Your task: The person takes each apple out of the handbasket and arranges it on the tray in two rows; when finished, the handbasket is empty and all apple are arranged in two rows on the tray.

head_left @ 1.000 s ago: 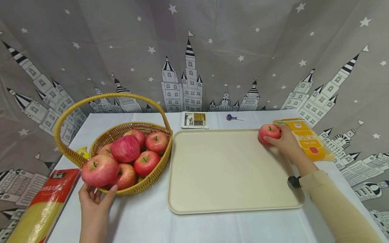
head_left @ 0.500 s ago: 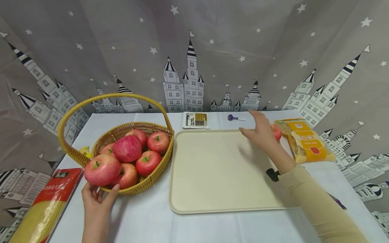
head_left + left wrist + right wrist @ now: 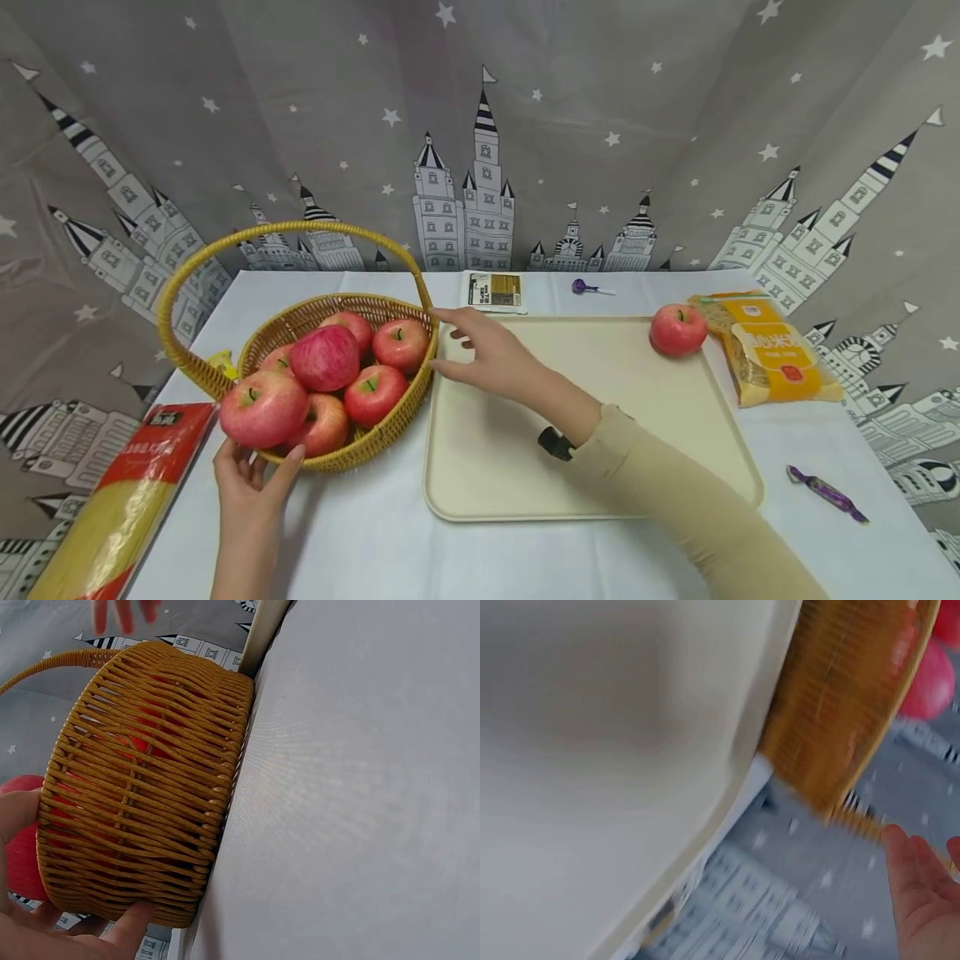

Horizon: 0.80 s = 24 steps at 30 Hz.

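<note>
A yellow wicker basket [image 3: 386, 433] with a tall arched handle stands on the left of the table, holding several red apples [image 3: 375, 394]. At its near left side my left hand [image 3: 251, 492] grips the wicker; in the left wrist view the thumb lies at the rim and a fingertip [image 3: 135, 919] presses low on the side. My right hand [image 3: 495, 354] reaches over the tray with fingers spread and nothing held, fingertips close to the basket's right rim. Whether they touch it, I cannot tell. One apple [image 3: 678, 330] sits at the far right corner of the beige tray [image 3: 600, 508].
Right of the tray lie an orange-labelled grain bag [image 3: 780, 350] and a purple-wrapped candy [image 3: 827, 493]. Behind it are a small flat packet [image 3: 494, 292] and a lollipop [image 3: 591, 287]. A red-and-yellow packet [image 3: 123, 500] lies left of the basket, near a small yellow item [image 3: 222, 364].
My right hand has let go of the apple at the tray's far right corner and swung left across the tray to the basket. The left hand has stayed at the basket.
</note>
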Tool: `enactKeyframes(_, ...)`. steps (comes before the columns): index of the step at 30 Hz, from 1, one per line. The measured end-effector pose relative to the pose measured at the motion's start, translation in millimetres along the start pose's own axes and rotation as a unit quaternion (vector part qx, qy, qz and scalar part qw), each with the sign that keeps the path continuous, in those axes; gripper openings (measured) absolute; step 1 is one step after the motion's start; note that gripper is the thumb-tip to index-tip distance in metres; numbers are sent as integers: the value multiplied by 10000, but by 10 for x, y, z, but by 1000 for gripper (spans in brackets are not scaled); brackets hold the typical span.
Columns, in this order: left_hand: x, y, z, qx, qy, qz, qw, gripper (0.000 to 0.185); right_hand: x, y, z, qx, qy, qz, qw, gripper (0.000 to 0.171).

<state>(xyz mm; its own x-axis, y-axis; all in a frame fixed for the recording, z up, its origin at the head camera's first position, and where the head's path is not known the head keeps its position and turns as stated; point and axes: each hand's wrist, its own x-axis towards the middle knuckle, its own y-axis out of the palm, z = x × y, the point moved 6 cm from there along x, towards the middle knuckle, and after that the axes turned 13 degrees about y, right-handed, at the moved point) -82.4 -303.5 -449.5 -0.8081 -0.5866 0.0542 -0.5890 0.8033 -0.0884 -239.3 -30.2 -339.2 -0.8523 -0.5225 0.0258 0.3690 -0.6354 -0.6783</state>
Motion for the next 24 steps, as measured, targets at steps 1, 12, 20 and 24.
enactKeyframes(1,-1,3,-3,-15,13,4,10000,90,47,86,69,-17,-3,124,9999,67)
enactKeyframes(12,36,-23,97,18,117,13,9999,89,682,781,615,-509,260,466,9973,78)
enactKeyframes(20,-23,27,-34,312,-178,27,9993,91,851,1013,687,-187,504,554,9970,63)
enactKeyframes(24,-56,38,-114,274,-237,33,9993,91,775,954,701,-43,496,343,9982,71)
